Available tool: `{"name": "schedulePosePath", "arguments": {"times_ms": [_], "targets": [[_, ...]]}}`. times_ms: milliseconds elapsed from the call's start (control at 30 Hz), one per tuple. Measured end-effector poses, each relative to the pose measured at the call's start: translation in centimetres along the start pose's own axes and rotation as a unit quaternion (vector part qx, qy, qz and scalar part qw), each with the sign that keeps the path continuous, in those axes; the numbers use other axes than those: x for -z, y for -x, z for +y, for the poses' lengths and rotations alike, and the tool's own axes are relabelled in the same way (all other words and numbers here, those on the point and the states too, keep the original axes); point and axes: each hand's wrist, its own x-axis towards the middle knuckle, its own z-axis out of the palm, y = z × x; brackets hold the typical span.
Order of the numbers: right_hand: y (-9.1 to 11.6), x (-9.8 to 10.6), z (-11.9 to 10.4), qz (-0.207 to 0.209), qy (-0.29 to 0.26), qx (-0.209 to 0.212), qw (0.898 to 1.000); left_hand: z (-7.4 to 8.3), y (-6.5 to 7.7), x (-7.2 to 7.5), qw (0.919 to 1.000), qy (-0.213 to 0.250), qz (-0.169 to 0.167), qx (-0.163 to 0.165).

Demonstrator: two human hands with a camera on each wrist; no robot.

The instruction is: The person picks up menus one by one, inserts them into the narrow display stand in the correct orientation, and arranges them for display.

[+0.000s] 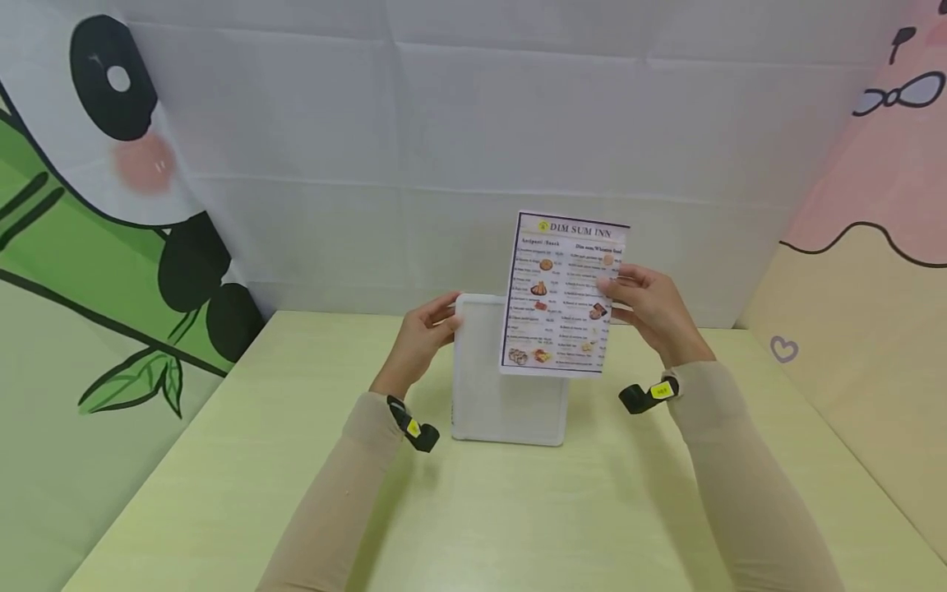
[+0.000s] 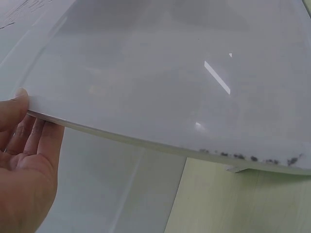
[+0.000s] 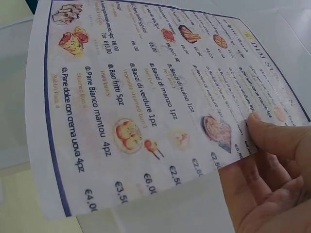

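Observation:
A white, clear-fronted menu stand (image 1: 510, 411) is upright on the table, with dark smudges along one edge in the left wrist view. My left hand (image 1: 420, 341) pinches its upper left edge, thumb in front and fingers behind. A printed menu sheet (image 1: 565, 296), headed "DIM SUM INN" with small food pictures and prices, overlaps the stand's upper right part in the head view. My right hand (image 1: 654, 308) pinches the sheet's right edge, thumb (image 3: 277, 133) on the printed face. The sheet slightly bows in the right wrist view.
The pale yellow-green table (image 1: 488, 526) reaches back to a white cloth wall (image 1: 414, 140). Cartoon-printed panels stand at both sides, a green and white one (image 1: 81, 288) on the left and a pink and cream one (image 1: 873, 271) on the right. Each wrist wears a black camera strap.

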Motion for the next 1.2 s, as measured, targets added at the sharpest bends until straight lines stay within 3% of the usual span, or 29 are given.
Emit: {"name": "schedulePosePath", "arguments": {"times_ms": [1200], "targets": [[-1.5, -2.8, -2.5, 0.011, -0.036, 0.000, 0.999, 0.2, -0.1, -0.3, 0.9998, -0.002, 0.006, 0.018]]}}
